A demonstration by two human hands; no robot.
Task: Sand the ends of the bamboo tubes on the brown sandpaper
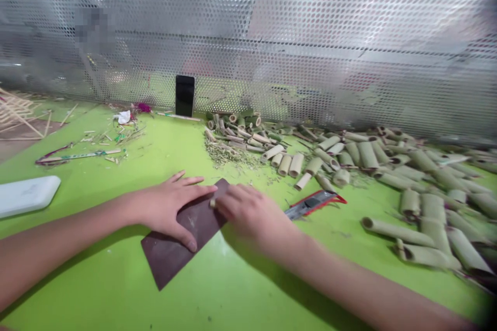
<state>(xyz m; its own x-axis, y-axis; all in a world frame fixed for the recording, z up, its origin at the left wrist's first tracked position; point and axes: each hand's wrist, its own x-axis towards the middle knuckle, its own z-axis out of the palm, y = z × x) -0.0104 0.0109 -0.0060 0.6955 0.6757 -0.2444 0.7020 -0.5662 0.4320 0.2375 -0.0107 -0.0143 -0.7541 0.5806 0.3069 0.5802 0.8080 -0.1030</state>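
Observation:
A dark brown sheet of sandpaper [171, 256] lies flat on the green table [233, 295]. My left hand [171, 207] rests on it with fingers spread flat, pinning it down. My right hand [248, 212] is closed around a small bamboo piece [213, 202], whose end shows at my fingertips and presses against the sheet's upper right edge. Most of that piece is hidden inside my fingers.
A red-handled utility knife [312, 203] lies just right of my right hand. Several cut bamboo tubes [411, 186] are heaped across the right and back. A black phone [185, 95] leans on the perforated metal wall. A white flat object [27, 194] sits at far left, with scraps beyond.

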